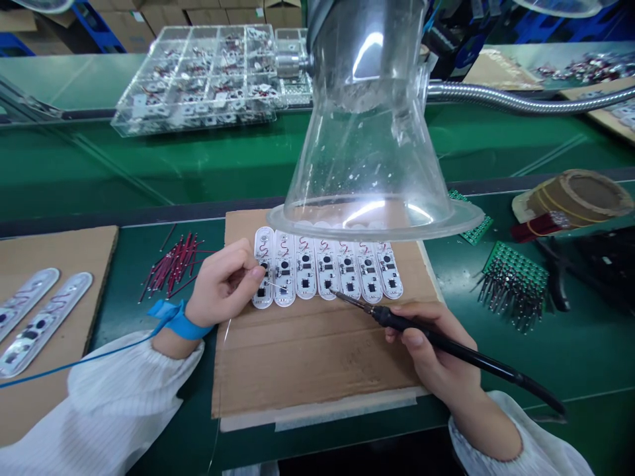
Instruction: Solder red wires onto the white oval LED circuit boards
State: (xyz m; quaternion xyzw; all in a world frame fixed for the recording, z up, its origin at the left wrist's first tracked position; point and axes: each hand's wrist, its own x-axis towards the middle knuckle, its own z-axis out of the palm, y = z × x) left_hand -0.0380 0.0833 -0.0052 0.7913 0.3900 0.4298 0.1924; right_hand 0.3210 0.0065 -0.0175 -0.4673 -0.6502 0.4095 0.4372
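My left hand (224, 283), with a blue wrist strap (186, 322), pinches a thin strand of solder wire (276, 285) over the row of boards. Held like a pen in my right hand (441, 354) is a black soldering iron (399, 322), its tip pointing left at the lower end of a middle board. Several white, rounded circuit boards (306, 268) with black parts and red wires stand side by side on a cardboard sheet (317, 363). Their upper ends are partly behind a clear funnel-shaped hood (372, 158).
Red wires (173, 266) lie in a pile at left, near another cardboard sheet (106, 264) with two boards. Green perforated boards (516, 271), pliers (555, 277) and a cardboard roll (570, 195) are at right. Behind sits a clear compartment tray (198, 79). A metal hose (506, 99) reaches the hood.
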